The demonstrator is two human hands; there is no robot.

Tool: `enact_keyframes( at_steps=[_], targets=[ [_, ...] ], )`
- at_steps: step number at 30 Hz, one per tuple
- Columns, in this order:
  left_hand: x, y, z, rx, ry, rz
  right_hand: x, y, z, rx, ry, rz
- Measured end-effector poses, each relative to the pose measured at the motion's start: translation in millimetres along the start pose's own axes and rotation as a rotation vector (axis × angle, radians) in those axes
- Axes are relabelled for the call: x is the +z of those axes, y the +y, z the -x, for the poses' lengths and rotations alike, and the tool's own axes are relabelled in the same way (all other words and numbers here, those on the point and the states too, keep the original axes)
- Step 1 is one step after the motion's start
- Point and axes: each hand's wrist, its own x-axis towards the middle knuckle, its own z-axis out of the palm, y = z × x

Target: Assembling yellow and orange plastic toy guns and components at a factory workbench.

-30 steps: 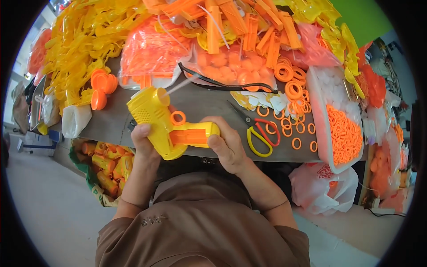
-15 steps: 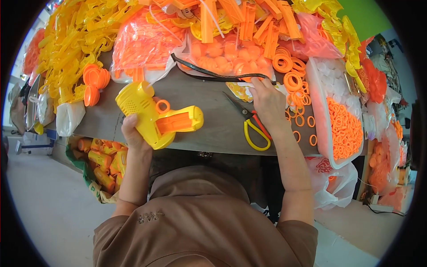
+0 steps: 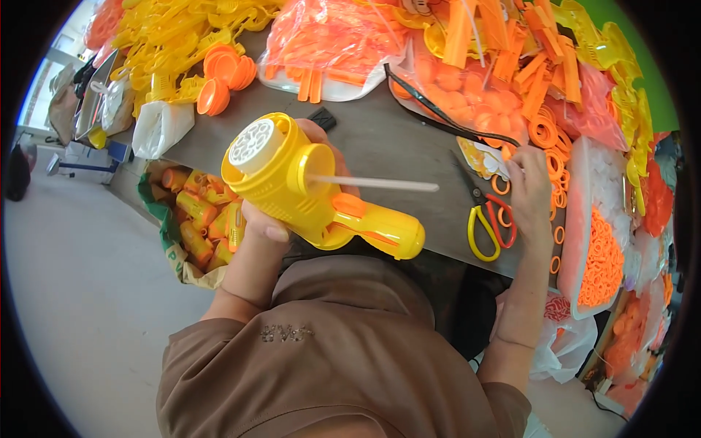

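Observation:
My left hand (image 3: 266,219) is wrapped round a yellow toy bubble gun (image 3: 307,201), held tilted above the table's front edge. Its round end carries a white disc (image 3: 252,144) with several holes. A thin pale tube (image 3: 387,184) sticks out of its side toward the right, and an orange trigger (image 3: 350,204) sits by the handle. My right hand (image 3: 531,179) is down at the table with its fingertips pinched together beside a sheet of colourful stickers (image 3: 478,159); what they pinch is too small to tell. Scissors (image 3: 482,208) with red and yellow handles lie beside that hand.
A black strap (image 3: 438,109) curves across the table. Loose orange rings (image 3: 559,235) lie near a white tub (image 3: 573,219) of small rings. Bagged orange parts (image 3: 328,44) and yellow parts (image 3: 190,36) are heaped behind. A bag (image 3: 175,219) of yellow-orange pieces stands below left.
My left hand has turned the bubble gun over, so the white disc and pale tube now show. The view has swung left. My right hand has drawn back slightly from the strap's end.

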Motion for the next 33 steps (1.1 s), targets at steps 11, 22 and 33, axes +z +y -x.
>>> enact_keyframes(
  at_steps=[11, 22, 33],
  targets=[
    [3.2, 9.7, 1.0, 0.097, -0.081, -0.085, -29.8, -101.0, 27.6, -0.109, -0.449, -0.616],
    [-6.3, 5.8, 15.0, -0.121, 0.229, -0.180, 14.1, -122.3, 32.6, 0.357, -0.387, -1.151],
    [12.0, 0.6, 13.1, -0.223, 0.393, -0.091, 25.9, -118.9, 46.7, 0.110, -0.191, -1.092]
  ],
)
